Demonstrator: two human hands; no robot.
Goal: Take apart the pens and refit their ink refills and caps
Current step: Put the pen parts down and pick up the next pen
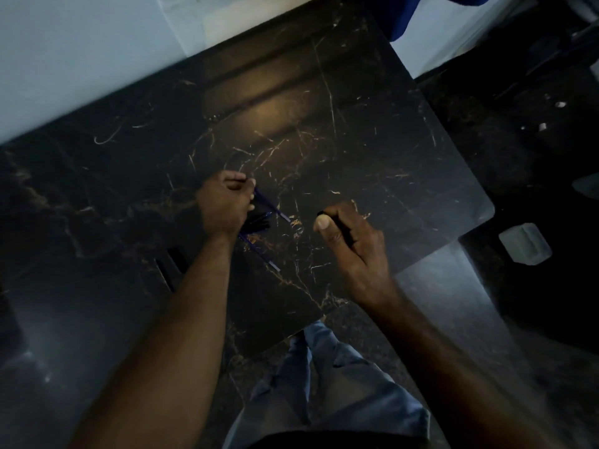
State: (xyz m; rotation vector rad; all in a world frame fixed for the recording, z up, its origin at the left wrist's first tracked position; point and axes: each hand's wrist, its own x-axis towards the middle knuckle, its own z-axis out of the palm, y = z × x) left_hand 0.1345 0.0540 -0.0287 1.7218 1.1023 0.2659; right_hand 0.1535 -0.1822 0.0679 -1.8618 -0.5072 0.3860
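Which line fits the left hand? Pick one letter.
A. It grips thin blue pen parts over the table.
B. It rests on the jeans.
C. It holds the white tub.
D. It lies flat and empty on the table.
A: the left hand has its fingers curled round thin blue pen parts that stick out over the dark marble table, while the right hand pinches a dark pen piece.

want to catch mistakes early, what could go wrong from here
1. The pile of dark parts barely shows on the dark table in this dim light; pieces could get lost.
2. The loose refill beside it could roll away.
3. The thin blue refill pinched in the left hand might bend if forced into the dark pen part in the right hand.
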